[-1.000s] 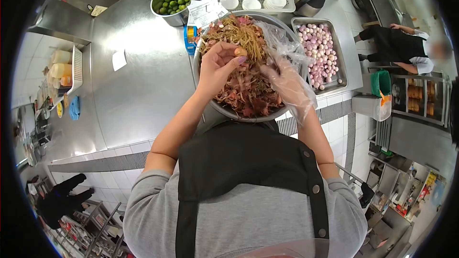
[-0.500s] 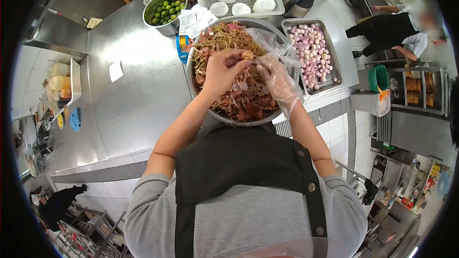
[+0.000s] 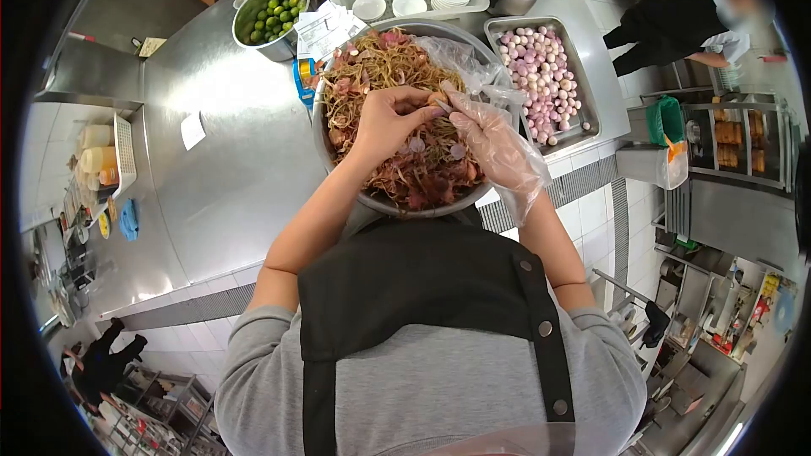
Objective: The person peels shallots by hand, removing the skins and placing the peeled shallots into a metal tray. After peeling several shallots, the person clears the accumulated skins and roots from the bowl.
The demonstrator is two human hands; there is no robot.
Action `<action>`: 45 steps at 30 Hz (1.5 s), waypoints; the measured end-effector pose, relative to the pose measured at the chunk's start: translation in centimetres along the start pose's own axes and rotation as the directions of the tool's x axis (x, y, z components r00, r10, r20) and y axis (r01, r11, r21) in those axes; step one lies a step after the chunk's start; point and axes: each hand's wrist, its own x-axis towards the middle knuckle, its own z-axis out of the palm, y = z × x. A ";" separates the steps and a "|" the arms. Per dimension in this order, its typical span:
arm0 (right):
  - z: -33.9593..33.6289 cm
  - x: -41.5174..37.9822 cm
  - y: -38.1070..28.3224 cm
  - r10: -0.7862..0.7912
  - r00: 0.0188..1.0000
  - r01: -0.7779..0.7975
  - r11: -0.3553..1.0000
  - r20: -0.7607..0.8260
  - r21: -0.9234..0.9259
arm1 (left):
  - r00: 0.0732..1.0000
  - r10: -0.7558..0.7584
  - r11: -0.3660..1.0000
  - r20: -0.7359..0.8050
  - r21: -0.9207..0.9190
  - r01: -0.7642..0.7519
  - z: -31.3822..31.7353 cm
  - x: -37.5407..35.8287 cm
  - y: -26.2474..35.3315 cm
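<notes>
Both hands (image 3: pixel 439 114) have stayed over the bowl (image 3: pixel 334 160), left (image 3: pixel 389 122) gripping a shallot (image 3: pixel 437 99), gloved right (image 3: pixel 490 139) now pinching it.

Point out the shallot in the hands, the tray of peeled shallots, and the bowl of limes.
shallot (image 3: pixel 437 99): head view, on its rounded top between the fingertips.
tray (image 3: pixel 582 76): head view, on its right metal rim.
bowl of limes (image 3: pixel 280 48): head view, on its near steel wall.

Commercial kitchen: steel counter (image 3: pixel 228 143), food trays (image 3: pixel 583 76)
</notes>
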 end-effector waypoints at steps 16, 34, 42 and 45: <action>0.7 0.3 0.3 -0.143 0.986 0.130 0.981 0.088 0.142 | 0.994 0.011 0.980 0.105 -0.197 0.010 -0.9 -0.5 -0.8; 1.6 1.1 0.2 0.098 0.992 -0.124 0.750 0.076 0.650 | 1.000 -0.008 0.879 -0.005 -0.477 0.005 0.6 -1.2 -1.3; 2.6 0.3 -0.8 0.116 0.991 -0.132 0.851 0.063 0.509 | 0.993 0.011 0.879 -0.117 -0.473 -0.065 0.3 -2.3 -0.6; 2.6 0.3 -0.6 0.154 0.985 -0.174 0.825 0.081 0.538 | 0.991 0.010 0.866 -0.134 -0.495 -0.075 0.3 -2.4 -1.1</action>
